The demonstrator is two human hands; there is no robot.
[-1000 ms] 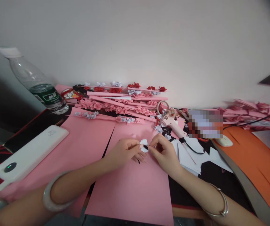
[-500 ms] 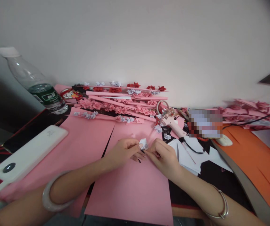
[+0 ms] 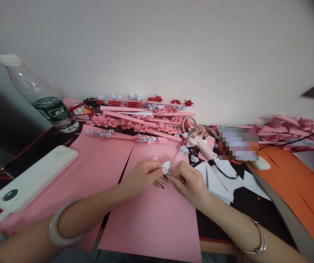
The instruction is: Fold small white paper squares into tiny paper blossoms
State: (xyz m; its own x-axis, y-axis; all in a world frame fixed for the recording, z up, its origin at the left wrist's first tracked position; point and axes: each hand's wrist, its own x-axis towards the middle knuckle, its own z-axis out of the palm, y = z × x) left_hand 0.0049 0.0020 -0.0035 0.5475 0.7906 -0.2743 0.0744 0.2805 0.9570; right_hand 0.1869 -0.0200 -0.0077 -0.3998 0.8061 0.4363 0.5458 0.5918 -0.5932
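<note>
Got a small folded white paper (image 3: 167,166) held over the far half of the pink sheet (image 3: 151,223), pinched between thumb and finger of the left hand (image 3: 146,173). Got the right hand (image 3: 191,179) up against its lower right side, thumb and finger nipped together; can't tell if actually gripping the paper there or just touching. Honestly, could go wrong pretty easily: might crush or tear the little folds by squeezing too hard, or lose the shape by letting the left pinch slip.

Wouldn't swing right past the sheet's edge: could scatter the white papers (image 3: 219,190) just off that side, or snag the black cable (image 3: 225,176) of the glue gun (image 3: 204,149) off the far right corner. Same going away from the body: could bump the paper flower stems (image 3: 129,121) along the sheet's far edge. Watch the sheet's near edge too, sticking out past the table (image 3: 219,248), so easy to catch with a forearm. Best bet for room: over the sheet's near half, between the forearms.
</note>
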